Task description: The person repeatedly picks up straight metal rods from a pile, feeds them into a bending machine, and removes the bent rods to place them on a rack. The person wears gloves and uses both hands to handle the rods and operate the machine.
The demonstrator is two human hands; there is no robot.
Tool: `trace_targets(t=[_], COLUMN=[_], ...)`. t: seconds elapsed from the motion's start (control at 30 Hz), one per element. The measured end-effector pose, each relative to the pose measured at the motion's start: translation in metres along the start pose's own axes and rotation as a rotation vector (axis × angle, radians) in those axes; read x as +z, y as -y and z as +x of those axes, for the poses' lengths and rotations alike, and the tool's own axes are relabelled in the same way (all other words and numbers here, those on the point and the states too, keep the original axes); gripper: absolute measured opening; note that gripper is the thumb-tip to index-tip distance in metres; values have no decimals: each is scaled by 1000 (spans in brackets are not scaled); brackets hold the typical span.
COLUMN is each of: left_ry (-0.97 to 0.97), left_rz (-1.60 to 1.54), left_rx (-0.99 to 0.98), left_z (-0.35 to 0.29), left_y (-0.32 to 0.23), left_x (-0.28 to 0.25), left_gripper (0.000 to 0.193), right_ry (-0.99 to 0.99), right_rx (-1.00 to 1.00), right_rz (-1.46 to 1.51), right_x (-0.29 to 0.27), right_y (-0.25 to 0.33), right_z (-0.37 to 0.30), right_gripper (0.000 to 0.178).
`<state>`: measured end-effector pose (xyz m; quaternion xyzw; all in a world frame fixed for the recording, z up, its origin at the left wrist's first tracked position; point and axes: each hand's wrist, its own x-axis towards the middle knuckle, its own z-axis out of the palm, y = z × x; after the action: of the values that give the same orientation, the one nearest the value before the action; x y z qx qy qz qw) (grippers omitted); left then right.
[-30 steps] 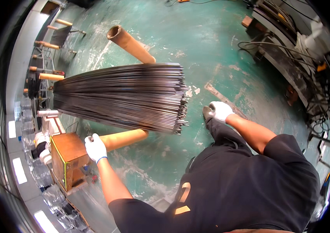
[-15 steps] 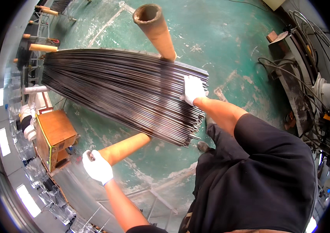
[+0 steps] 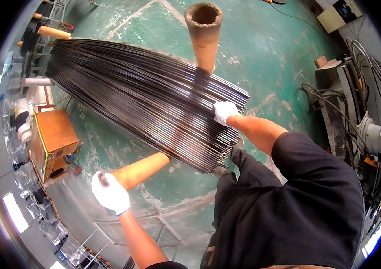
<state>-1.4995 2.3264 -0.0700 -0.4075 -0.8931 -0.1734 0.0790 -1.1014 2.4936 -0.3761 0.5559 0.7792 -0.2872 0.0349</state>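
A wide sheaf of long thin black rods (image 3: 141, 98) lies lengthwise in front of me, its uneven ends toward my legs. My right hand (image 3: 226, 113), in a white glove, is on top of the rods close to these ends. Its fingers are curled under, and what they grip is hidden. To the left, my gloved left hand (image 3: 110, 193) is closed about the outer end of a tan tube (image 3: 141, 170). A dark patch shows at its fingertips. The tube's other end meets the near side of the sheaf. A second tan tube (image 3: 205, 42), hollow with a darkened mouth, rises at the far side.
An orange-brown wooden box (image 3: 56, 130) stands on the left, near plastic-wrapped bundles (image 3: 26, 186). Machinery with loose cables (image 3: 334, 101) lines the right side. Farther back is a beige cabinet (image 3: 339, 17). The floor (image 3: 262, 49) is worn green.
My right hand's fingers, stretched over the rods before, are now curled in. The view has shifted, so the rods and far tube appear displaced. My left hand stays at its tube's end.
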Motion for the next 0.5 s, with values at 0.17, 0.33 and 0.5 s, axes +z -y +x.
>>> trace_targets(t=[0.17,0.33,0.5], left_ry=[-7,-33,-54], left_rz=[52,62,64], left_rx=[-10,8,1], left_z=[-2,-2,-1], left_y=[2,0,-4], left_x=[0,1,-2], left_gripper=[34,32,31], right_ry=[224,376,589], right_rx=[102,226,296], right_rz=[88,747,1408], right_x=[-38,-43,-56], right_y=[7,-12,-12], right_z=[5,-2,-14], right_gripper=[36,33,18])
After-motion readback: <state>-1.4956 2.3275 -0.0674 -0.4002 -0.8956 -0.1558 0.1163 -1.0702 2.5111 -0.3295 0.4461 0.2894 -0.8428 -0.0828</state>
